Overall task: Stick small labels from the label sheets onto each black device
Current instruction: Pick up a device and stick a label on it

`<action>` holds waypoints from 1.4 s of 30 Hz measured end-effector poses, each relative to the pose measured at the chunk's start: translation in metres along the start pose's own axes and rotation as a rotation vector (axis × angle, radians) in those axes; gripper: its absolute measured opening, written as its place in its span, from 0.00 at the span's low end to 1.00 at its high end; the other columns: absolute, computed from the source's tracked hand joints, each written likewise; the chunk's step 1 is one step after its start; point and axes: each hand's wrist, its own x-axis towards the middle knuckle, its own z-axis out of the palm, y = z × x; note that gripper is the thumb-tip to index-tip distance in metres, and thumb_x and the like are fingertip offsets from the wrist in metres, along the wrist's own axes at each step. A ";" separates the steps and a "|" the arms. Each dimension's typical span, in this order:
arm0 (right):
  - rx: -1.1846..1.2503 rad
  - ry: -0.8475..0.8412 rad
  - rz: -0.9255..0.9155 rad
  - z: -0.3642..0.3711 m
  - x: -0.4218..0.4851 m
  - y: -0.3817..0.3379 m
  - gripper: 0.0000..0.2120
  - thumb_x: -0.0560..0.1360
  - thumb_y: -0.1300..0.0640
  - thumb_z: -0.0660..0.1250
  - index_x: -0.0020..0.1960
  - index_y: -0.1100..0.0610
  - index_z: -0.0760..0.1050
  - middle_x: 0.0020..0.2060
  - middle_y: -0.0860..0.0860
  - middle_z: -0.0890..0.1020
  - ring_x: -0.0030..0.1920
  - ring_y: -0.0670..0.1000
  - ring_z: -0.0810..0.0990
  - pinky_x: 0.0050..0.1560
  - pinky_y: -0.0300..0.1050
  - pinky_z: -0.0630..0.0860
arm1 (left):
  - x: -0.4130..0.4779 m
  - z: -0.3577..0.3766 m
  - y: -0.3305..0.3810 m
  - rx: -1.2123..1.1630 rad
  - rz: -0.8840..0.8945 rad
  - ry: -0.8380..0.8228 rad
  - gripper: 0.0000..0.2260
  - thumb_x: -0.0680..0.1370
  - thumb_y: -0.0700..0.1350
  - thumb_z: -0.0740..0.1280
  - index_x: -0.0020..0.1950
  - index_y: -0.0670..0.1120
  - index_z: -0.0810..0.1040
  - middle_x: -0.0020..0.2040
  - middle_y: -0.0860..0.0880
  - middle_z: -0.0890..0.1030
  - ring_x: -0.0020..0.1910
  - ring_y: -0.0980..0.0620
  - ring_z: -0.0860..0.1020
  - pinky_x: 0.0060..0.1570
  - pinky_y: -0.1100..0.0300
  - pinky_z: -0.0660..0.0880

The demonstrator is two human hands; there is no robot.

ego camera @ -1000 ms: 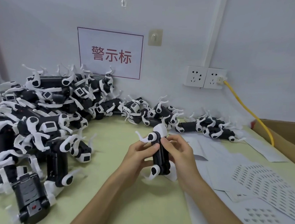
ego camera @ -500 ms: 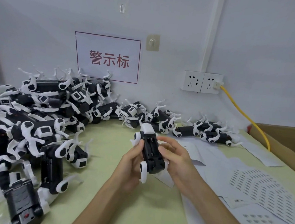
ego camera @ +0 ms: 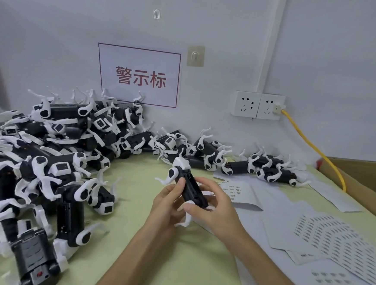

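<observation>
- A person's left hand (ego camera: 166, 204) and right hand (ego camera: 214, 212) grip one black device (ego camera: 193, 189) between them, just above the table (ego camera: 185, 272).
- The left hand's fingers curl round the device's upper half, with the thumb on its side. The right hand clasps the lower end, thumb lying across it and fingers curled behind.
- The device tilts, its white head end pointing away from the hands toward the wall (ego camera: 335, 64). A white leg sticks out to the left.
- Open room: a bare stretch of pale green table runs between the forearms toward the camera. A narrower patch lies just beyond the hands.
- Left of the left hand, a pile (ego camera: 46, 153) of black-and-white devices crowds the table, its nearest pieces close to the left forearm.
- Beyond the hands, a row (ego camera: 268, 170) of more devices lines the foot of the wall.
- Right of the right hand, sheets (ego camera: 332, 239) of small labels overlap across the table. One lies just beside that hand's fingers.
- Far to the right of the right hand, a cardboard box (ego camera: 364, 181) borders the table.
- Above the row, a yellow cable (ego camera: 312, 147) runs from twin sockets (ego camera: 258, 105) down toward the box.
- Beyond the left hand, a white sign (ego camera: 140, 75) with red characters and a red border hangs on the wall. A small hook (ego camera: 195, 55) is fixed beside it.
</observation>
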 end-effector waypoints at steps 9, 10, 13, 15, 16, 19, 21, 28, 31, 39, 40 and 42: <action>-0.141 0.047 -0.073 -0.012 0.010 0.003 0.16 0.76 0.55 0.74 0.60 0.42 0.77 0.55 0.44 0.82 0.59 0.40 0.79 0.59 0.39 0.75 | 0.000 -0.004 0.007 -0.090 -0.145 -0.103 0.23 0.80 0.51 0.67 0.70 0.38 0.78 0.64 0.38 0.82 0.60 0.41 0.82 0.55 0.49 0.82; -0.177 0.077 -0.077 -0.018 0.014 0.005 0.14 0.79 0.54 0.72 0.62 0.44 0.76 0.56 0.44 0.81 0.59 0.39 0.79 0.61 0.40 0.75 | 0.001 -0.004 0.008 -0.107 -0.144 -0.085 0.23 0.79 0.51 0.68 0.69 0.37 0.79 0.61 0.38 0.83 0.56 0.42 0.83 0.45 0.53 0.83; -0.488 0.225 -0.095 -0.047 0.026 0.017 0.21 0.78 0.58 0.72 0.69 0.49 0.74 0.63 0.46 0.77 0.64 0.45 0.75 0.62 0.34 0.69 | 0.007 -0.007 0.012 -0.148 -0.074 -0.067 0.16 0.76 0.52 0.70 0.56 0.43 0.87 0.51 0.43 0.86 0.46 0.49 0.86 0.41 0.58 0.82; -0.774 0.215 -0.034 -0.067 0.031 0.029 0.29 0.74 0.60 0.74 0.73 0.49 0.71 0.69 0.47 0.73 0.69 0.50 0.71 0.66 0.44 0.68 | 0.010 -0.008 0.015 -0.196 -0.008 -0.055 0.14 0.78 0.51 0.68 0.57 0.48 0.88 0.53 0.42 0.86 0.46 0.49 0.86 0.46 0.56 0.84; -0.884 0.187 0.012 -0.074 0.031 0.036 0.31 0.74 0.58 0.73 0.74 0.49 0.70 0.72 0.46 0.71 0.71 0.51 0.69 0.68 0.49 0.67 | 0.010 -0.009 0.017 -0.227 0.004 -0.051 0.15 0.81 0.50 0.66 0.64 0.47 0.84 0.57 0.41 0.85 0.48 0.48 0.86 0.46 0.55 0.84; -1.024 0.110 0.087 -0.079 0.030 0.051 0.25 0.77 0.54 0.70 0.74 0.47 0.72 0.74 0.45 0.72 0.74 0.50 0.68 0.73 0.50 0.63 | 0.010 -0.010 0.015 -0.232 -0.032 -0.021 0.18 0.84 0.51 0.63 0.70 0.42 0.78 0.57 0.39 0.85 0.48 0.46 0.86 0.43 0.56 0.84; -0.970 0.151 0.049 -0.078 0.029 0.054 0.18 0.78 0.56 0.69 0.67 0.47 0.79 0.66 0.45 0.80 0.67 0.51 0.76 0.71 0.51 0.67 | 0.009 -0.010 0.011 -0.180 -0.048 0.001 0.19 0.81 0.54 0.66 0.64 0.42 0.81 0.53 0.42 0.86 0.47 0.47 0.84 0.43 0.57 0.79; -0.941 0.264 -0.049 -0.074 0.027 0.044 0.13 0.78 0.58 0.68 0.58 0.46 0.85 0.54 0.43 0.85 0.55 0.50 0.79 0.56 0.48 0.75 | 0.003 -0.003 0.009 -0.172 -0.085 -0.069 0.09 0.73 0.53 0.72 0.42 0.49 0.89 0.47 0.49 0.86 0.40 0.52 0.84 0.32 0.61 0.72; -0.912 0.343 -0.100 -0.071 0.028 0.040 0.13 0.77 0.59 0.69 0.56 0.45 0.85 0.48 0.42 0.83 0.46 0.48 0.78 0.44 0.45 0.73 | 0.002 -0.002 0.008 -0.165 -0.092 -0.074 0.11 0.73 0.53 0.72 0.43 0.48 0.89 0.47 0.50 0.87 0.37 0.52 0.83 0.32 0.60 0.72; -0.791 0.484 -0.417 -0.060 0.022 0.026 0.19 0.72 0.71 0.72 0.56 0.52 0.85 0.40 0.46 0.78 0.33 0.50 0.75 0.31 0.43 0.73 | -0.006 0.007 0.007 -0.155 -0.172 -0.117 0.13 0.74 0.52 0.73 0.57 0.51 0.81 0.48 0.42 0.83 0.38 0.51 0.75 0.45 0.57 0.68; -0.791 0.471 -0.463 -0.058 0.022 0.024 0.20 0.72 0.73 0.72 0.56 0.52 0.85 0.41 0.48 0.78 0.32 0.51 0.75 0.30 0.45 0.75 | -0.007 0.008 0.006 -0.166 -0.169 -0.123 0.14 0.74 0.50 0.73 0.58 0.50 0.79 0.56 0.44 0.84 0.42 0.51 0.80 0.48 0.57 0.70; -0.799 0.422 -0.523 -0.053 0.020 0.021 0.23 0.70 0.75 0.70 0.58 0.54 0.85 0.42 0.48 0.78 0.32 0.50 0.74 0.29 0.46 0.76 | -0.010 0.010 0.006 -0.118 -0.132 -0.130 0.16 0.74 0.48 0.73 0.60 0.49 0.79 0.64 0.46 0.84 0.50 0.54 0.85 0.55 0.57 0.74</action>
